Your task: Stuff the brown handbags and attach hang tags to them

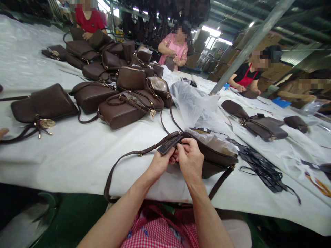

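Note:
A dark hang tag (pixel 169 144) with gold lettering lies across my left hand (pixel 162 160), whose fingers are closed around its lower edge. My right hand (pixel 190 159) pinches close beside the tag's right end; what sits between its fingertips is too small to make out. Both hands meet at the left end of a brown handbag (pixel 216 158), which lies on the table with its top open. Clear plastic and pale lining show inside the bag. Its shoulder strap (pixel 113 165) loops left and hangs over the table's front edge.
Several brown handbags (pixel 124 112) are heaped at the left and back. A bundle of black cords and tags (pixel 266 172) lies to the right. Plastic film (pixel 195 103) stands behind my bag. Co-workers (pixel 173 48) handle bags across the white-covered table (pixel 64 162).

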`<control>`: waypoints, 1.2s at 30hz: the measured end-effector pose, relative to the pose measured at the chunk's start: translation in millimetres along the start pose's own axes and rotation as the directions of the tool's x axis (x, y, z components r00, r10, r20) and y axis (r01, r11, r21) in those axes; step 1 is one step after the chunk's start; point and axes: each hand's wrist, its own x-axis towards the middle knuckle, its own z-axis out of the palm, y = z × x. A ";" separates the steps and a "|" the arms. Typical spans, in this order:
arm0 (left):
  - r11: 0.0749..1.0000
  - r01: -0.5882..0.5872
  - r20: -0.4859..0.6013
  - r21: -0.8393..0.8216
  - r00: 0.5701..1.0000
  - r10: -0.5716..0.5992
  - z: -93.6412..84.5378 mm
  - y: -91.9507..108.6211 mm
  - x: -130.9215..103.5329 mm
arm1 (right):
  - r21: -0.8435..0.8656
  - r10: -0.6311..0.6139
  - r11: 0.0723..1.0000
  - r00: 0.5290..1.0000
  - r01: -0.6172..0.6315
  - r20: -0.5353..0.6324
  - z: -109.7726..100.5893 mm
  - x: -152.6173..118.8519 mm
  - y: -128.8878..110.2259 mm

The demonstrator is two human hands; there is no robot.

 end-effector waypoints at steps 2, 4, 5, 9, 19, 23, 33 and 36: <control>1.000 -0.028 -0.038 -0.004 0.999 0.028 0.8 3.1 1.6 | -0.003 -0.009 1.000 1.000 0.009 0.007 0.0 -0.3 1.3; 0.998 -0.063 -0.055 0.024 0.996 0.065 1.5 6.4 2.5 | 0.006 -0.012 1.000 1.000 0.012 0.018 0.6 -0.3 3.2; 0.995 -0.081 -0.053 0.051 0.995 0.084 1.6 7.7 2.9 | 0.011 -0.015 1.000 1.000 0.015 0.022 1.1 -0.4 4.2; 0.987 -0.081 -0.063 0.142 0.994 0.091 -0.2 7.4 5.2 | 0.039 -0.016 0.999 0.999 0.015 0.029 2.3 -0.7 6.2; 0.991 0.050 -0.063 0.126 0.997 -0.043 -5.8 3.8 9.8 | 0.051 -0.006 0.999 1.000 0.004 0.026 2.2 -2.3 4.2; 0.990 0.039 -0.041 0.134 0.999 -0.033 -7.3 3.9 9.3 | 0.051 -0.004 0.999 1.000 0.002 0.029 2.3 -2.5 2.9; 0.995 0.029 -0.009 0.094 1.000 -0.029 -3.1 3.3 6.3 | 0.112 0.050 0.992 0.995 -0.060 0.082 -2.1 0.1 3.9; 0.996 0.049 -0.001 0.078 0.999 -0.049 -3.2 1.8 6.1 | 0.149 0.071 0.985 0.994 -0.082 0.079 -1.2 -0.4 5.3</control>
